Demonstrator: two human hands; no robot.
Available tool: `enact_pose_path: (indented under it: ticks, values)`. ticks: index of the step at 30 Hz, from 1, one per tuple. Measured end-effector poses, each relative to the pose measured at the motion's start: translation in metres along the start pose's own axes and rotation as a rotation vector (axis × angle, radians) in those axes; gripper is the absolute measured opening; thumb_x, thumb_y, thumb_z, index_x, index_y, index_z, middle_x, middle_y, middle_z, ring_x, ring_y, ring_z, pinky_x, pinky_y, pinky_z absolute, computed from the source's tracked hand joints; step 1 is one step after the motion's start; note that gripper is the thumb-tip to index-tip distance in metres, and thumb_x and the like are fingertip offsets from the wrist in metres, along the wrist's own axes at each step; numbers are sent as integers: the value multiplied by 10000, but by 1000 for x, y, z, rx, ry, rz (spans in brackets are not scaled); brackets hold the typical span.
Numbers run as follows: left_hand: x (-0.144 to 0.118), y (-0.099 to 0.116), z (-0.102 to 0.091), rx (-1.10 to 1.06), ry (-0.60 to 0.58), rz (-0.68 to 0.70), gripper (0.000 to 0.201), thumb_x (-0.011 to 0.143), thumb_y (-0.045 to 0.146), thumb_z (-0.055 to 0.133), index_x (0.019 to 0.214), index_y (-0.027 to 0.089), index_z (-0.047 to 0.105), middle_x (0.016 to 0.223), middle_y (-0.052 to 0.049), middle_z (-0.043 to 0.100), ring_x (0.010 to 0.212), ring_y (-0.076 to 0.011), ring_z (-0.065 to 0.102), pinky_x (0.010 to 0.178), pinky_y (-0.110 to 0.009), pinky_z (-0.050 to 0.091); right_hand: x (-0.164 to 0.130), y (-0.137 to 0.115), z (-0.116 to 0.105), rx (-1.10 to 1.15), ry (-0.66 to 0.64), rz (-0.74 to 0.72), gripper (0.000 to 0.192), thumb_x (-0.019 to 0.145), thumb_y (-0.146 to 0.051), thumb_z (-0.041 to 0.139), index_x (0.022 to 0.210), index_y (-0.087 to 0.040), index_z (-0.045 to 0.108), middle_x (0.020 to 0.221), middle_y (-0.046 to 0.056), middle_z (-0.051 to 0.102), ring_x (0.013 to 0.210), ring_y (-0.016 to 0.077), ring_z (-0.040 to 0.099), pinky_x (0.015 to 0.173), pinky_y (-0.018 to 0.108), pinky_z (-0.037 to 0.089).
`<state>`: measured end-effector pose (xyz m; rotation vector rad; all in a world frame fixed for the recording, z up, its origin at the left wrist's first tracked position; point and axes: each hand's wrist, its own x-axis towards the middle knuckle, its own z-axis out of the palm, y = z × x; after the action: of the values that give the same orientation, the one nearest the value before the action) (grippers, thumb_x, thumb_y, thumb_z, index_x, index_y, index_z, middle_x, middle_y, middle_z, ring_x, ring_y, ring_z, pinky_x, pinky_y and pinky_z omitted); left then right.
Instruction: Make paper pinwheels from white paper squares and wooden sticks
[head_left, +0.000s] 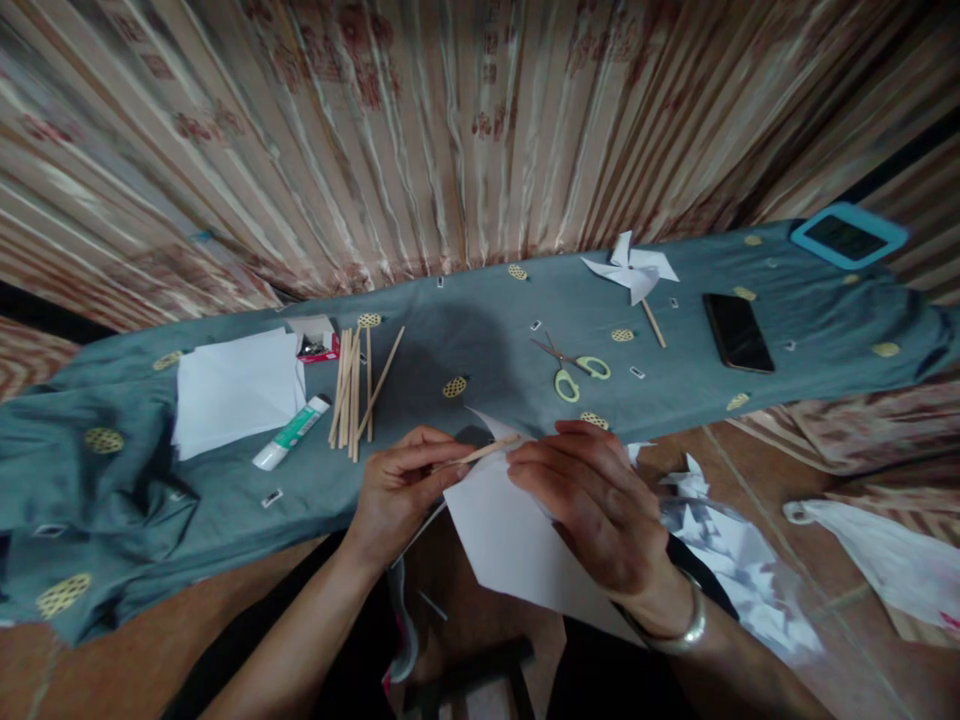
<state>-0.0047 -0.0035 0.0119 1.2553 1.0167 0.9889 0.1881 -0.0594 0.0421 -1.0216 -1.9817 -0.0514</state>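
White paper is what both hands are working on in the head view: the sheet of paper [517,545] is hanging off the near edge of the worktop [465,340], over the person's lap. The left hand [397,490] is pinching one end of a thin wooden stick [487,451] between thumb and fingers, closed on it, while the right hand [592,500] is closing down on the paper's upper corner, where the stick's other end is meeting it.

Judging by its look, the sheet is handling as light and floppy, creasing easily and tearing at a pinched corner, so it is best gripped near the stick rather than at a free edge. The stick is looking stiff but slender, likely to snap if bent, and best held close to the paper.

On the grey-blue cloth, a bundle of spare sticks [356,390] is lying beside a glue tube [291,433] and a stack of white sheets [236,390]. Green-handled scissors [574,368], a finished paper pinwheel [634,268] and a dark phone [737,332] are lying farther right. Paper scraps [739,565] are sitting in a clear bag by the right wrist.
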Motion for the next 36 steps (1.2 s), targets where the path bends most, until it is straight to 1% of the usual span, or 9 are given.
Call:
enact_pose_path:
  ticks: [4,8,16,20,24,32,36]
  values:
    - [-1,0,0,0,0,5,174,655,362,834,776,241,800,726,-54,668,682,-134,586,608,-225,464,3,0,-1,8,5,29,237,867,-37,540,1064,-141,621,977,84,751,953,187,662,936,414,517]
    - [-1,0,0,-3,2,-5,185,653,374,835,775,239,801,731,-58,666,684,-134,584,602,-221,457,5,0,-1,-9,-20,32,286,841,-15,534,1077,-158,609,971,79,752,941,195,666,915,427,527]
    - [0,1,0,-13,37,-4,178,631,358,848,766,252,800,717,-54,668,683,-133,591,602,-215,457,6,4,3,-2,15,20,265,863,-36,517,1072,-170,610,955,60,750,919,183,674,921,408,527]
    - [1,2,0,-19,25,-10,195,615,376,855,753,250,800,703,-55,659,667,-134,585,576,-214,441,8,5,3,-8,22,25,242,866,-32,522,1037,-171,622,927,49,748,897,172,676,917,382,526]
    - [1,2,1,-28,18,-38,203,620,377,852,762,241,801,707,-52,649,668,-133,572,578,-218,432,8,5,2,-19,46,23,242,863,-34,512,1032,-173,616,921,46,745,889,174,673,902,391,530]
    - [1,-2,1,-47,4,-65,209,625,380,849,784,252,802,738,-53,651,702,-140,578,609,-222,433,8,4,-1,11,14,32,261,840,-6,517,1037,-138,626,943,75,740,933,184,663,938,391,515]
    - [1,-3,2,-47,-9,-68,206,638,388,839,798,264,801,744,-47,646,699,-133,571,605,-215,427,9,4,-2,-4,12,33,239,849,-12,521,1027,-137,621,931,74,744,917,184,667,922,392,523]
